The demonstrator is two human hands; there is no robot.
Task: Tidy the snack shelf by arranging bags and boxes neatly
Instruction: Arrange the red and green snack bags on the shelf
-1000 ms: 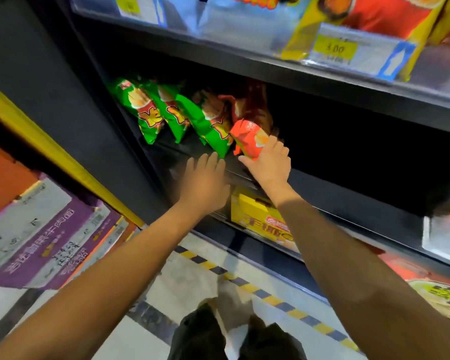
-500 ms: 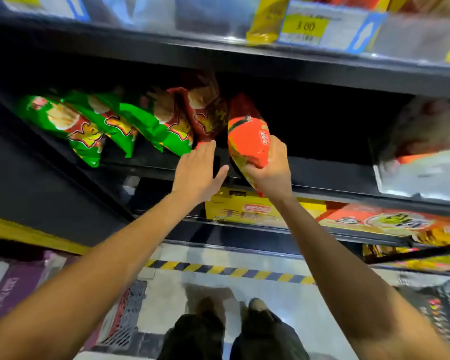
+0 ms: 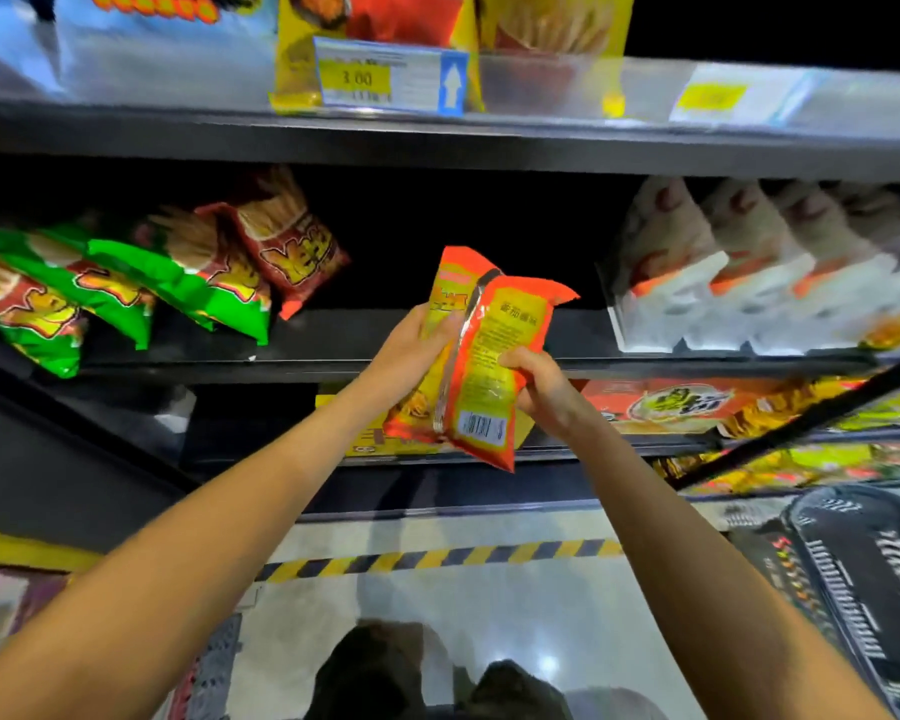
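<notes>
Both hands, left hand (image 3: 411, 345) and right hand (image 3: 539, 387), grip the crinkly orange-and-yellow foil snack bag (image 3: 481, 356) back-side-out before the dark middle shelf (image 3: 437, 340); flip it face-forward, stand it right of the red fries bags (image 3: 281, 246).

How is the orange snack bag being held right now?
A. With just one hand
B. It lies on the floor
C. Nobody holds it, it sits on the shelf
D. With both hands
D: the left hand grips one side of the orange snack bag and the right hand grips the other, holding it in the air in front of the middle shelf.
</notes>
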